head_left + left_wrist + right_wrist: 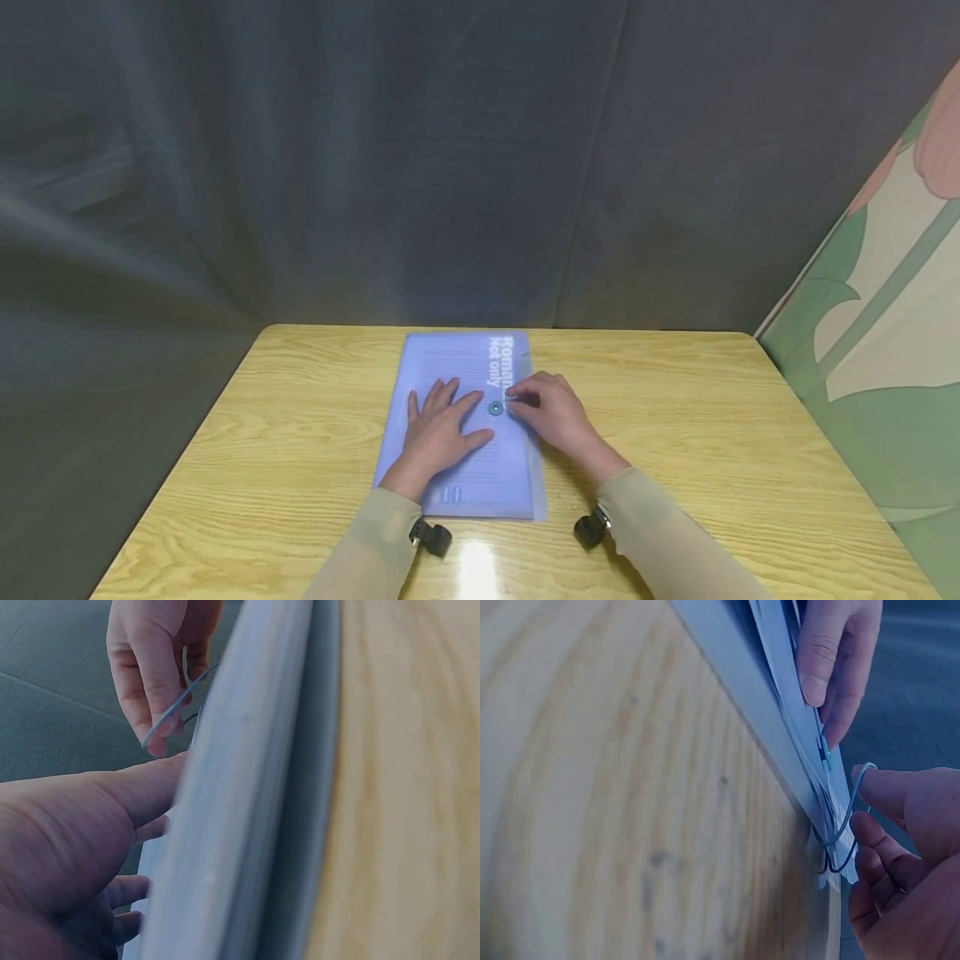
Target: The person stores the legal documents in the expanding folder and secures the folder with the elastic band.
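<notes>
A translucent bluish document folder (480,487) lies on the table with printed pages showing through and white lettering by its right side. My left hand (438,429) rests on it with the fingers spread. Just right of that thumb sits a round teal button (496,408) on the folder's face. Beside the button, my right hand (553,412) pinches a thin cord (847,814) between thumb and fingers. The cord hangs in a loop along the folder's edge in the right wrist view. From the left wrist, the cord (180,701) runs from the right fingertips to the folder.
The light wood table (675,433) extends on both sides of the folder. A dark curtain (420,167) hangs behind it, and a floral-patterned cloth (885,333) is at the right. Black wrist cameras (437,540) are strapped to both wrists.
</notes>
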Demonstrator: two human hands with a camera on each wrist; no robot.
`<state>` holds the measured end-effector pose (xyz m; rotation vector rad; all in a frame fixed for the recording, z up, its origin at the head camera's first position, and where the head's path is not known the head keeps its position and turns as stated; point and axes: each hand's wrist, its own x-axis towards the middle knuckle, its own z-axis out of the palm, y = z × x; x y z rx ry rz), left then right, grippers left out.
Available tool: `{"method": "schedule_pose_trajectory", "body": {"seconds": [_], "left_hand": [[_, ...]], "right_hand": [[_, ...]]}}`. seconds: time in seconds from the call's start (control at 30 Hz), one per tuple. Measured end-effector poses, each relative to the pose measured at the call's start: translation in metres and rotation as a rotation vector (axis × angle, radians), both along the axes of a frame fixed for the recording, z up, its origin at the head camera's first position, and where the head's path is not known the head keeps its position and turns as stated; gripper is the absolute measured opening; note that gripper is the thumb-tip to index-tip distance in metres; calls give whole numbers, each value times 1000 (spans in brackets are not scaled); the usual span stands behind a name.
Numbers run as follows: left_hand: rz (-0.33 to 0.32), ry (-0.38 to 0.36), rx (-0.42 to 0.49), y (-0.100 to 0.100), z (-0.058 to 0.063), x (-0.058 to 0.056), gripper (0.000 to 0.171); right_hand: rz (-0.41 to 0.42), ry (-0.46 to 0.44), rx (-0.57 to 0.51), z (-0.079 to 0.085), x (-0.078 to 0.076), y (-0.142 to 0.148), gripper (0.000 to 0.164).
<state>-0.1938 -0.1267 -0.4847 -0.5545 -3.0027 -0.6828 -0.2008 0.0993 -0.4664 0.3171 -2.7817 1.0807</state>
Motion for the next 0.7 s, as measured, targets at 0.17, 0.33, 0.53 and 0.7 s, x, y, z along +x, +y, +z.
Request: {"method": "schedule_pose_trajectory", "body": {"seconds": [0.17,0.33,0.53,0.7], "left_hand": [[-2,5,-1,1,-1,0,69],[-1,6,8,2,-1,0,69],[-8,3,16,3,0,0,69],[-8,-2,11,5,2,0,71]], "right_hand": [[3,-45,24,-1,-2,-5,14],[21,-57,82,-2,-4,-6,13],[59,-37,170,-2,-8,-3,12],[88,-28,186,-3,-10,-3,13]]}}
